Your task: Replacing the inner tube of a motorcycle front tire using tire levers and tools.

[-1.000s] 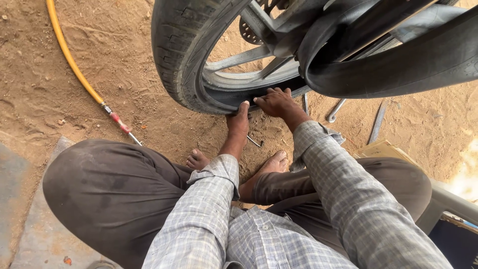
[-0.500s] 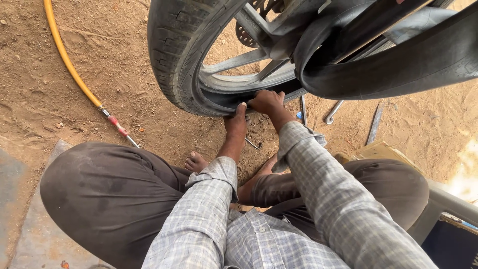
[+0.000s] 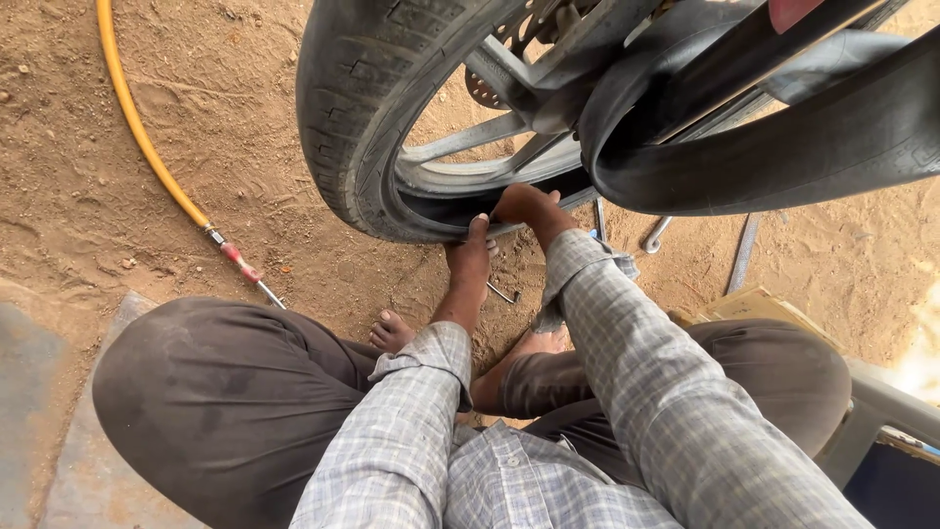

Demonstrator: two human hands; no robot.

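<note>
A black motorcycle tyre (image 3: pixel 362 108) on a grey spoked wheel rim (image 3: pixel 460 147) stands just above the sandy ground in front of me. My left hand (image 3: pixel 470 257) presses against the tyre's lower edge, its fingers tucked at the bead. My right hand (image 3: pixel 529 208) grips the same lower edge of the tyre just to the right, fingers curled over it. A loose black inner tube (image 3: pixel 783 147) hangs in a loop at the right of the wheel. I am squatting, with my bare feet (image 3: pixel 392 331) under the wheel.
A yellow air hose (image 3: pixel 147 147) with a red-tipped metal nozzle (image 3: pixel 240 264) lies on the sand at the left. Metal tyre levers and a spanner (image 3: pixel 658 233) lie beyond the wheel at the right. A cardboard piece (image 3: pixel 754 306) sits by my right knee.
Both hands have stayed on the tyre's lower edge, drawing closer together there. The view has shifted slightly, with the wheel now nearer and higher in the picture.
</note>
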